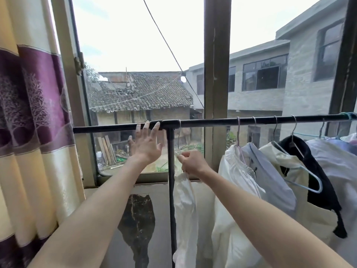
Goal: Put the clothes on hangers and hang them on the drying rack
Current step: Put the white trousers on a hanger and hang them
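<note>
Left hand [145,144]: fingers are spread and straight, tips laid on the rail [251,121] near its left end; nothing is gripped.
Right hand [192,161]: fingers are curled, the hanger [179,137] and white garment [185,215] pinched together.
Hanger: its hook is set over the rail, just right of the post [171,180].
Garment: hung below the right hand, beside the post.
Hung clothes [280,180]: ranged along the rail's right half.
Curtain [32,113]: hung at the left.

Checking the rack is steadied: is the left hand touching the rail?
Touching. The head view shows the left hand with its fingers resting on the rail.
</note>
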### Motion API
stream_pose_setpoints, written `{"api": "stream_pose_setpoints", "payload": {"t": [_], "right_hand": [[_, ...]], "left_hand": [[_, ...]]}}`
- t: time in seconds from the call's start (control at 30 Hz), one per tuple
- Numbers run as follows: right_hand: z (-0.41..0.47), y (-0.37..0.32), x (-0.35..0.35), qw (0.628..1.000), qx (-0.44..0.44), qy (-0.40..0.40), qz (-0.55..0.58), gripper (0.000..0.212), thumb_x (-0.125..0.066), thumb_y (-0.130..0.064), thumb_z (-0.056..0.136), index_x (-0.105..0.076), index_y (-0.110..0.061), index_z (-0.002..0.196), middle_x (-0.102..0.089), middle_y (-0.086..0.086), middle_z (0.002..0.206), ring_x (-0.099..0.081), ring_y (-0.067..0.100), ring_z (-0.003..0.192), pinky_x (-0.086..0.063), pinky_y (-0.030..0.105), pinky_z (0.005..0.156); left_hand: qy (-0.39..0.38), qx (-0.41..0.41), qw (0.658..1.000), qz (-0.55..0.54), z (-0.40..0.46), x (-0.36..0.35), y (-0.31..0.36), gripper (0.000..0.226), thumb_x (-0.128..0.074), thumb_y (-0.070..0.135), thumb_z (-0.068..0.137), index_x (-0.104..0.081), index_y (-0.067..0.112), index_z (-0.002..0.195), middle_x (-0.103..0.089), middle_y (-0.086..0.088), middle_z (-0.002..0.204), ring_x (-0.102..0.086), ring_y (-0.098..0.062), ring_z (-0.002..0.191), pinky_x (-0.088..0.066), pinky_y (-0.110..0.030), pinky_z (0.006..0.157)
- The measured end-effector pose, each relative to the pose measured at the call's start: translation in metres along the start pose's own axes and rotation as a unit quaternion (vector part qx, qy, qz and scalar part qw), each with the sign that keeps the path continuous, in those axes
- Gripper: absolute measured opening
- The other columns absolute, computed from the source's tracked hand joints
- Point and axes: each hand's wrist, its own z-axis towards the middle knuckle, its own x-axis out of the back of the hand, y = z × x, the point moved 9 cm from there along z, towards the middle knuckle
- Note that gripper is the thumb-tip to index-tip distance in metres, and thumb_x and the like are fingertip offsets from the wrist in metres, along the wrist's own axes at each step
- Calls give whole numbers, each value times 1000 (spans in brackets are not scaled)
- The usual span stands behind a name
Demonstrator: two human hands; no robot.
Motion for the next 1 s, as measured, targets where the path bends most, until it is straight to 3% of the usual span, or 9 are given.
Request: {"api": "stream_pose_setpoints", "payload": {"t": [0.07,0.13,0.23,0.33,0.47,0.6,0.7,0.83,1.0], "right_hand": [[-4,2,10,1000,-4,-6,-9,45,-43,-25,96,-44,-14,52,-53,1,53,-51,16,53,-48,33,71],[-8,6,36,998,1,43,-40,41,-40,-22,96,-49,-13,57,-57,3,59,-53,16,56,-49,36,71],[-15,13,84,968,-2,156,-197,26,-39,-17,92,-63,-7,91,-64,11,94,-56,27,91,-44,36,82],[-23,33,117,930,-67,198,-302,35,-40,-14,88,-49,-5,121,-46,14,127,-42,30,116,-34,40,96],[-29,66,135,917,-182,166,-315,48,-42,-17,87,-34,-3,133,-38,16,134,-40,33,121,-36,42,99],[-29,84,150,943,-244,172,-144,31,-44,-21,94,-58,3,110,-60,19,120,-55,34,111,-43,34,88],[-33,81,161,948,-229,218,-32,21,-49,-17,91,-60,1,93,-64,19,103,-59,32,100,-42,32,76],[-40,76,174,941,-203,270,20,24,-46,-7,87,-51,-6,64,-51,6,63,-49,22,66,-36,29,58],[-58,65,186,935,-169,306,55,27,-39,0,79,-45,-10,55,-40,1,53,-38,17,53,-28,28,49]], "left_hand": [[41,5,999,-13,2,6,5,64,-47,34,92,-13,31,146,-9,-2,154,-2,-26,143,-7,-56,112],[87,2,996,-21,5,14,14,56,-46,31,92,-24,26,143,-17,-6,151,-10,-26,141,-10,-54,113],[126,-51,991,-9,6,20,46,55,-50,29,91,-30,22,141,-19,-7,150,-12,-25,141,-12,-52,112],[142,-143,979,12,3,20,95,59,-52,28,90,-28,22,143,-19,-6,151,-12,-24,141,-11,-49,113],[101,-211,970,60,2,-2,142,70,-50,24,89,-11,23,148,-5,-4,156,1,-24,144,-1,-50,114],[20,-182,977,109,17,-26,144,74,-42,26,93,6,21,148,5,-4,158,6,-26,145,4,-49,116],[10,-182,976,121,17,-28,143,73,-41,26,93,6,19,148,5,-5,157,6,-27,145,5,-48,116],[17,-182,981,72,10,-22,147,69,-43,27,92,-3,20,148,-1,-5,157,4,-26,145,5,-48,116],[0,-180,984,1,-11,-26,158,64,-43,24,91,-13,17,148,-6,-6,157,5,-25,145,4,-49,117]]}}
